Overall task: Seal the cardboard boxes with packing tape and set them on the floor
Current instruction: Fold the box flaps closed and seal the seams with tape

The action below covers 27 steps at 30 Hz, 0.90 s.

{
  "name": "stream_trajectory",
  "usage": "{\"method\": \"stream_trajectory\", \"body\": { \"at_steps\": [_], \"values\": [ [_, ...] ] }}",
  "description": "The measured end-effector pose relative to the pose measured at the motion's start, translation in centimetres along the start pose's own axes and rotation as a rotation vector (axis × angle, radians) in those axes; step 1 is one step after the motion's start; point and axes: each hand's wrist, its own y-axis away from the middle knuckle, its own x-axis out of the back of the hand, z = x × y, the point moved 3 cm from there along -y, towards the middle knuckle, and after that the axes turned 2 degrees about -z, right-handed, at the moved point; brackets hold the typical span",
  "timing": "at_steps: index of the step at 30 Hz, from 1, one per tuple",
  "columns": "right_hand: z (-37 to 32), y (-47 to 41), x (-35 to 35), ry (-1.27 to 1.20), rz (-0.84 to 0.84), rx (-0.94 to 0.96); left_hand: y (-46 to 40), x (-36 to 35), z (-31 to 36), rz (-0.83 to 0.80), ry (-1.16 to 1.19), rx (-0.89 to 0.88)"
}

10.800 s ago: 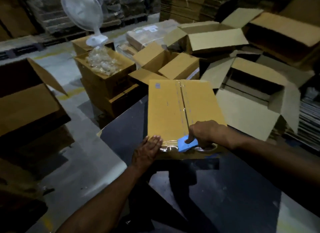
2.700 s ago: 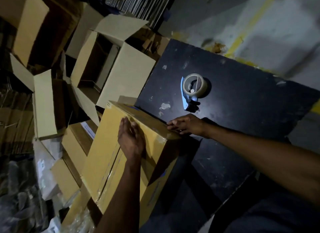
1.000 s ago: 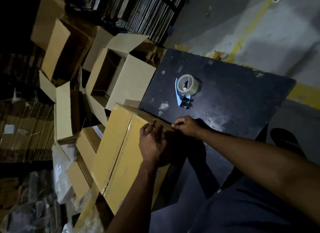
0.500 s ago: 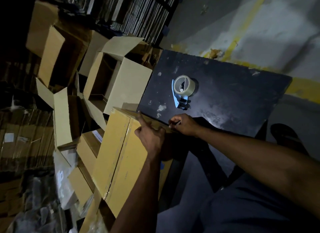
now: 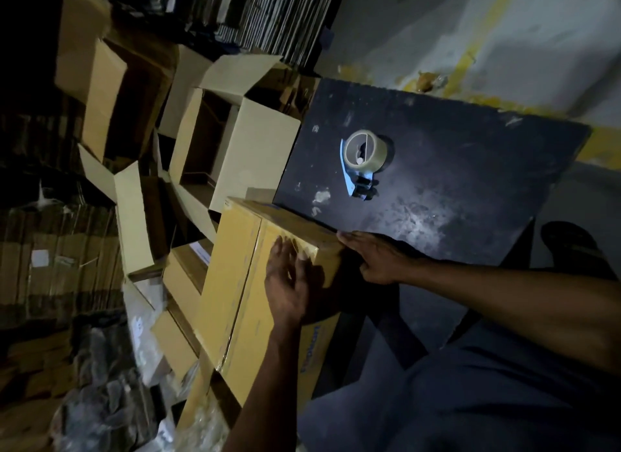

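A closed yellow-brown cardboard box (image 5: 232, 283) with a taped centre seam hangs tilted off the left edge of the dark table (image 5: 453, 189). My left hand (image 5: 289, 283) lies flat on its top face near the upper corner, fingers spread. My right hand (image 5: 376, 256) rests with straight fingers against the box's right side at the table edge. A roll of clear packing tape in a blue dispenser (image 5: 361, 159) lies on the table beyond both hands, apart from them.
Several open empty cardboard boxes (image 5: 235, 142) crowd the floor left of the table. Flat stacked cardboard (image 5: 50, 256) and plastic wrapping (image 5: 111, 401) fill the lower left. Grey floor with a yellow line (image 5: 470, 55) lies beyond the table. My dark trousers (image 5: 470, 401) are at lower right.
My left hand has flattened and slid onto the box's top corner. My right hand has opened out and pressed along the box's side. The box has tilted a little further down.
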Motion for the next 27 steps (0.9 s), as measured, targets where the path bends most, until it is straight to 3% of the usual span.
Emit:
{"method": "stream_trajectory", "body": {
  "at_steps": [4,6,10,17,21,27],
  "values": [
    [-2.1,0.0,-0.2,-0.053,0.104,0.204,2.2,-1.9,-1.2,-0.018,-0.124,-0.075],
    [-2.4,0.0,-0.6,-0.043,0.053,0.200,2.2,-2.2,-1.7,-0.034,-0.140,-0.074],
    [0.5,-0.1,-0.6,0.088,0.000,0.012,2.2,-2.4,-2.4,-0.114,-0.240,-0.122],
    [-3.6,-2.0,0.3,-0.067,0.088,0.197,2.3,-2.6,-2.6,-0.125,-0.265,-0.133],
    [-0.3,-1.4,0.2,0.105,0.065,0.176,2.4,-2.5,-2.3,-0.144,-0.260,-0.126],
    [-1.8,-2.8,2.1,0.318,0.102,0.347,2.4,-2.5,-2.2,-0.121,-0.282,-0.121]
  ]
}}
